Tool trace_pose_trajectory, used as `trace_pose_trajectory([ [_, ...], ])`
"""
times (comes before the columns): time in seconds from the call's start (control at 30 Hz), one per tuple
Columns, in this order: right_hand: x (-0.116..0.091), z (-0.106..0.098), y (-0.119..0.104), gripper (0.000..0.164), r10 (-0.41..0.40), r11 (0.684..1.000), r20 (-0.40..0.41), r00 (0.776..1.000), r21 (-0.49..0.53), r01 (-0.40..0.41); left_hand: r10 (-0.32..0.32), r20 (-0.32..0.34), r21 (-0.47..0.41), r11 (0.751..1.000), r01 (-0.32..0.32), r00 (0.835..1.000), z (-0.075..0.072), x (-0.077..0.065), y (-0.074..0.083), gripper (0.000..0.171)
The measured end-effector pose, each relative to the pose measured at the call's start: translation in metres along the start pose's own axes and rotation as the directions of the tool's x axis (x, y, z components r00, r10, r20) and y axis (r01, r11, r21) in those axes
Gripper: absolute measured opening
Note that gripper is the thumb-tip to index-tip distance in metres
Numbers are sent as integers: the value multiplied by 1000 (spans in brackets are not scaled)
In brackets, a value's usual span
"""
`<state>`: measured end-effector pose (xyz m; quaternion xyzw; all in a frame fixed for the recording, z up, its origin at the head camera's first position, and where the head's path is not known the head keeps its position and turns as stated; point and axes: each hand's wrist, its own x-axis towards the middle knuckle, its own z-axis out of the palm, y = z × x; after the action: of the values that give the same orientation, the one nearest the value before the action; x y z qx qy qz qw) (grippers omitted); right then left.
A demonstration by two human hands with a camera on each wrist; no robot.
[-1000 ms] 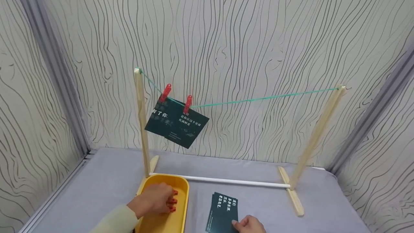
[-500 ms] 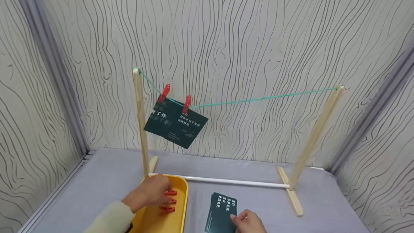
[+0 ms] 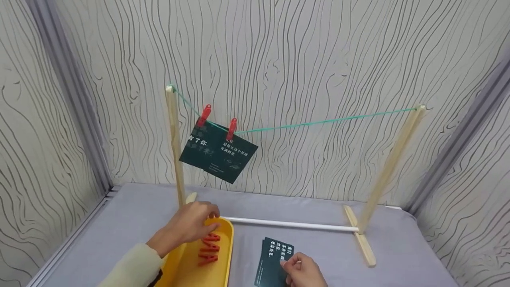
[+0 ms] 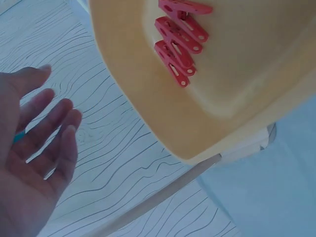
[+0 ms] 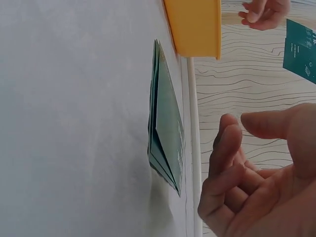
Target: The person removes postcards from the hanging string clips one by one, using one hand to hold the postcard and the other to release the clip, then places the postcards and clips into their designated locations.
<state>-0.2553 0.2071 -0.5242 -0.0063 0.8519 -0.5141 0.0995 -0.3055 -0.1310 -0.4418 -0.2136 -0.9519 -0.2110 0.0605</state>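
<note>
My left hand (image 3: 190,224) hovers over the far end of a yellow tray (image 3: 228,255), fingers loosely bent and holding nothing. Beneath it, a row of red clothespins (image 3: 209,251) lies on the tray floor; in the left wrist view these pins (image 4: 178,42) are apart from the hand (image 4: 42,143). Over a stack of dark green printed cards (image 3: 271,265) is my right hand (image 3: 303,270). The right wrist view has that hand (image 5: 256,182) raised off the cards (image 5: 168,123), a small gap between thumb and forefinger and nothing in it.
A green string (image 3: 306,123) runs between two wooden posts (image 3: 392,167). Two red clothespins (image 3: 232,128) hold overlapping dark green cards (image 3: 223,155) on its left part. A white rod (image 3: 287,224) joins the post bases behind the tray and stack.
My left hand has lifted off the clothespins, up and toward the tray's far end, uncovering them. The right hand has come up slightly from the edge of the card stack.
</note>
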Motion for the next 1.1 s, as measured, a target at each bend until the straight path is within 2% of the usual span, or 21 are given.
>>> trace_pose_trajectory([
  [0.1,2,2,-5,30,-17,1000,7,1000,11,17,24,-102,13,1000,-23,995,-4,0,2,24],
  [0.2,4,2,-11,30,-23,999,1,1000,24,23,69,-235,40,997,-62,970,-9,0,4,21],
  [0.3,6,1,-18,31,-35,998,1,999,56,35,141,-379,67,990,-125,915,-13,1,6,20],
  [0.4,7,0,-23,33,-47,993,1,999,109,47,176,-484,47,983,-176,857,-16,5,8,21],
  [0.47,8,0,-24,33,-52,990,0,999,132,51,174,-521,16,981,-194,836,-20,7,10,21],
  [0.63,11,3,-28,30,-84,986,3,996,147,83,147,-558,-17,982,-189,817,-29,15,17,23],
  [0.73,12,6,-31,30,-118,980,11,993,160,115,140,-588,-16,983,-184,797,-34,18,20,22],
  [0.9,13,8,-39,29,-168,968,17,986,194,161,121,-656,-40,980,-195,745,-41,24,29,26],
  [1.0,13,10,-46,29,-199,962,16,980,196,192,86,-696,-95,973,-211,713,-48,28,36,28],
  [1.1,13,12,-53,29,-227,956,12,974,192,220,37,-724,-168,959,-227,689,-57,34,44,27],
])
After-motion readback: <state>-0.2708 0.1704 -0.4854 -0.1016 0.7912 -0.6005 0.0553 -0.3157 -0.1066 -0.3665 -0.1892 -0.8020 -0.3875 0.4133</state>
